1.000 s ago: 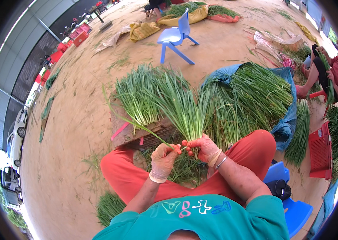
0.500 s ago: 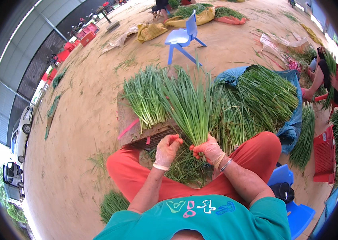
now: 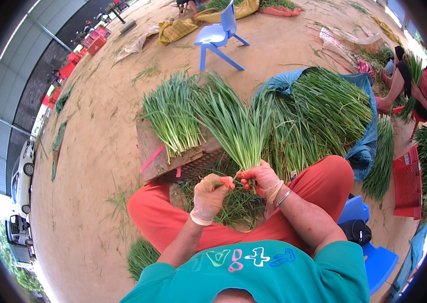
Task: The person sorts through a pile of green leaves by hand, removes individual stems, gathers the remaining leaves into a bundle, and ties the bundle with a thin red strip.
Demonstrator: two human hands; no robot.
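My right hand (image 3: 264, 180), in a thin glove with reddish fingertips, is closed around the pale lower ends of a bunch of garlic chives (image 3: 238, 136). The leaves fan up and away from me. Close by on the left, my left hand (image 3: 209, 196), gloved too, pinches a thin green leaf or stalk beside the base of the bunch. Another sheaf of chives (image 3: 173, 118) lies on a brown board (image 3: 155, 144) atop a crate, just beyond my left knee. To the right, a large heap of chives (image 3: 332, 108) rests on a blue sheet (image 3: 367, 146).
Loose trimmings (image 3: 231, 209) lie between my legs. A blue chair (image 3: 216, 35) stands ahead. At right are a red crate (image 3: 408, 184) and a person (image 3: 418, 91) holding greens. A blue seat (image 3: 377, 265) with a black pouch (image 3: 356, 232) is beside my right hip.
My left hand has come closer to the bunch and now pinches a green strand. The right hand keeps its hold on the chives. The whole view has shifted slightly.
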